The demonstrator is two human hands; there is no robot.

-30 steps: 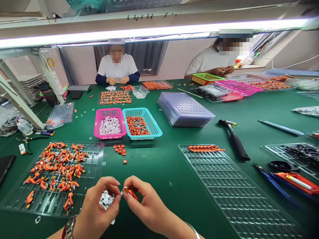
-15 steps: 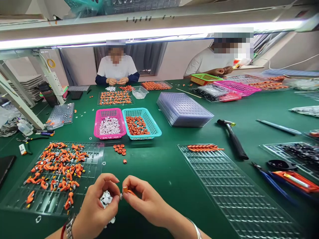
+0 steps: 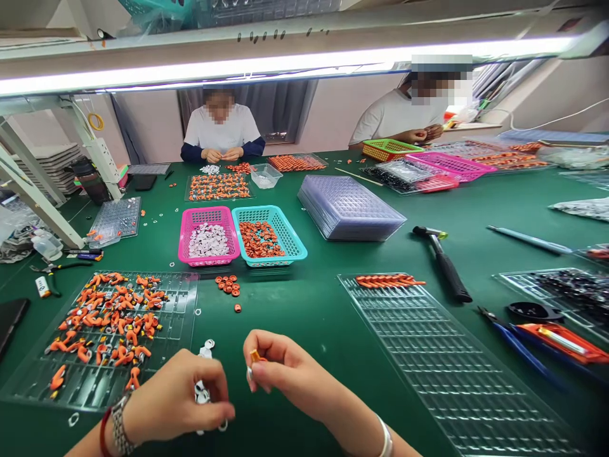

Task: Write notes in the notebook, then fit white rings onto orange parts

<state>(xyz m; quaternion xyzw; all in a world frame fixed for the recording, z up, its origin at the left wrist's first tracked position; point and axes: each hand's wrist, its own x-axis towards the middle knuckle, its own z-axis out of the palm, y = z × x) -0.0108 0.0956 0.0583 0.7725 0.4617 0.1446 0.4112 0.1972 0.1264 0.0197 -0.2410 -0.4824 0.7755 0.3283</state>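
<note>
My right hand (image 3: 273, 363) is closed in a pinch on a small orange plastic part (image 3: 257, 357), with a whitish edge showing at its fingertips. Most of that part is hidden by the fingers. My left hand (image 3: 190, 397), slightly blurred, hangs low over a little pile of white ring-like pieces (image 3: 202, 393). Its thumb and index finger curl together; whatever is between them is hidden. One white ring shows just under the thumb. Left of this hand, a clear tray (image 3: 183, 317) carries many orange curved parts (image 3: 118, 311) with yellow and grey ends.
Ahead stand a pink basket (image 3: 182, 244) of white pieces and a turquoise basket (image 3: 297, 244) of orange pieces. Loose orange pieces (image 3: 227, 284) lie nearer. A long clear tray (image 3: 428, 355), hammer (image 3: 445, 266) and pliers (image 3: 518, 349) are rightward. Two people sit across the table.
My hands have come apart. The left hand has dropped away from the right onto the white pieces; the right has shifted slightly right, still pinching the orange part.
</note>
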